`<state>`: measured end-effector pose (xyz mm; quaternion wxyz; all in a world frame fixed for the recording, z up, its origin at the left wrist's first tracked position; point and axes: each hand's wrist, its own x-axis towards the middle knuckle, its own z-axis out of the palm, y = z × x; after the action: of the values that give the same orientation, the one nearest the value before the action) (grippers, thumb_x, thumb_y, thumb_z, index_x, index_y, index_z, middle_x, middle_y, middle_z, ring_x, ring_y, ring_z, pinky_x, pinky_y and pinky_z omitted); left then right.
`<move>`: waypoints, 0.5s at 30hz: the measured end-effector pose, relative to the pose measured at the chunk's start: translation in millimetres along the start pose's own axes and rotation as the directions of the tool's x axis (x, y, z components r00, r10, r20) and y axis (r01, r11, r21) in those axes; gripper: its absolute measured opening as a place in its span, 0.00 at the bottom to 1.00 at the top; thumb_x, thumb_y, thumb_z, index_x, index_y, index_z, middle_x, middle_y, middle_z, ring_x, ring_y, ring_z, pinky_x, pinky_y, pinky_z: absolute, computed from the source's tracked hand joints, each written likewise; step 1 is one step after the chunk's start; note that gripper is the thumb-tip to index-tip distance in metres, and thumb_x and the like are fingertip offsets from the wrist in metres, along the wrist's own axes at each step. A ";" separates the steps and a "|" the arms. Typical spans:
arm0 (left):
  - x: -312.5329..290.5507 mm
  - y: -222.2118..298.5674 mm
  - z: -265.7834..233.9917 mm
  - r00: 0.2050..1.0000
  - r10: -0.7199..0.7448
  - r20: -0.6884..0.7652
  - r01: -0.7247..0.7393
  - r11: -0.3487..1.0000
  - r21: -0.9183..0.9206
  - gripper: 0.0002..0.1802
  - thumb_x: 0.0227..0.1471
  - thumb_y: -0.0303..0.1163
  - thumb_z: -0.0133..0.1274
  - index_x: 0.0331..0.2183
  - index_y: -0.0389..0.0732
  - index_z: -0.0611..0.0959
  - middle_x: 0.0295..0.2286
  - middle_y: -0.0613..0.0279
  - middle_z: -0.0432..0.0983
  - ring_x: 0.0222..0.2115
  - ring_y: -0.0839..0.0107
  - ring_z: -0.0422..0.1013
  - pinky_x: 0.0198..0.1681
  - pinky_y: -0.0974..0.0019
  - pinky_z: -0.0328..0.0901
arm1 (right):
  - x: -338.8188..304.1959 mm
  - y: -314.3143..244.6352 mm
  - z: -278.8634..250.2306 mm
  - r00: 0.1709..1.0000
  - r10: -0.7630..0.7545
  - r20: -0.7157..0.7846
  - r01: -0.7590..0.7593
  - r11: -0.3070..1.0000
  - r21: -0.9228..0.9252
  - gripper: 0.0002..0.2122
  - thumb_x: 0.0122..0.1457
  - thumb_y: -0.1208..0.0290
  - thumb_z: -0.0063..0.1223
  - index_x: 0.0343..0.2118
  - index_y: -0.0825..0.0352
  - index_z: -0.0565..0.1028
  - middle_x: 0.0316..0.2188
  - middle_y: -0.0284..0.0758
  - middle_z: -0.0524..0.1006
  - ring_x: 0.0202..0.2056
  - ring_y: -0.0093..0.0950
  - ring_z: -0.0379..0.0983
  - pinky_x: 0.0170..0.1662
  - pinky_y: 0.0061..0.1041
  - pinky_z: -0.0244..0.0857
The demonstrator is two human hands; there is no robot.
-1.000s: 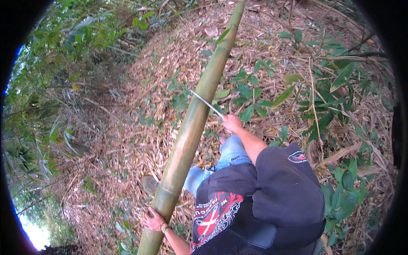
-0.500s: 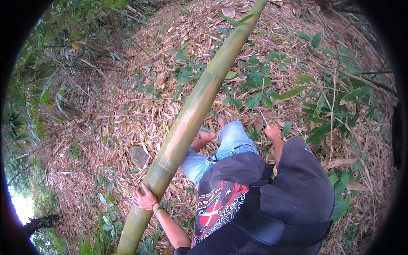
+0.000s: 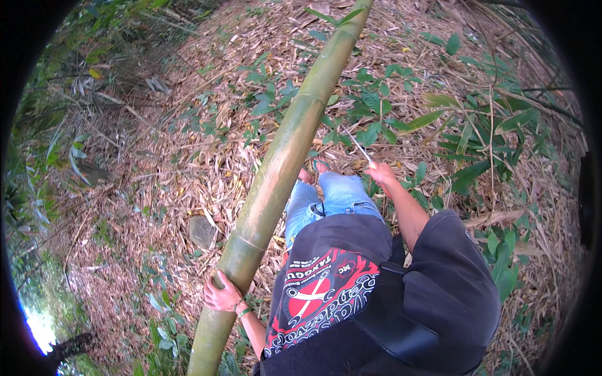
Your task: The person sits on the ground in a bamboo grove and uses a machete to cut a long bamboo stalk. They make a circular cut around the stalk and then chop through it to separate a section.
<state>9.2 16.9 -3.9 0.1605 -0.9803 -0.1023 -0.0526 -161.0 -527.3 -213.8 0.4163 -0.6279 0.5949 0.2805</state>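
A: On the leaf-littered slope, head view: left hand point(image 3: 222, 293) fingers wrapped round the thick green bamboo pole point(image 3: 282, 163), low on it, near a node

B: right?

A: right hand point(image 3: 381, 172) fist closed on a thin blade point(image 3: 359, 146); a second ago it was against the pole, now pulled well clear to the right, so no cut in progress

No packages, labels, signs or screens show anywhere in this outdoor view. The nearest thing of that kind is a printed emblem on the front of the person's black cotton shirt point(image 3: 326, 294): a round red, white and black graphic with lettering curving around it, seen upside down from above, low and just right of centre in the head view.
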 end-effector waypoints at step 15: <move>49.2 215.4 3.3 0.621 0.780 0.078 -0.451 0.437 -0.778 0.46 0.47 0.55 0.61 0.61 0.40 0.66 0.57 0.42 0.64 0.58 0.45 0.58 0.62 0.44 0.51 | 14.6 22.4 -3.9 0.937 0.045 -0.348 -0.080 0.993 -0.088 0.21 0.49 0.53 0.60 0.37 0.68 0.81 0.38 0.49 0.81 0.41 0.45 0.79 0.47 0.41 0.71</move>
<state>104.1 -172.8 -65.7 -0.2382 -0.9127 0.2694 0.1943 -181.6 -536.9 -228.4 0.2643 -0.6682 0.6634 0.2087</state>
